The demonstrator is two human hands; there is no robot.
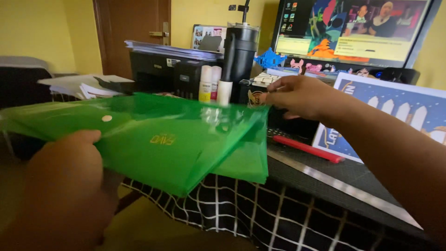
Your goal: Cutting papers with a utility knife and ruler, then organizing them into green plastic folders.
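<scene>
Stretching crosswise between both grips, the green plastic folder [158, 139] is clamped at its near-left edge by the left hand [65, 186], while the right hand [297, 95] pinches its far-right corner.

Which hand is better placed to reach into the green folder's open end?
Right, probably. The right hand pinches the green plastic snap folder at its far corner, beside the gaping end. The left hand grips the near edge from below, carrying the folder, so it seems less free.

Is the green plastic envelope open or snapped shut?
Open. The green envelope has its flap lifted, snap button unfastened; the left hand holds its lower edge and the right hand its far corner.
</scene>
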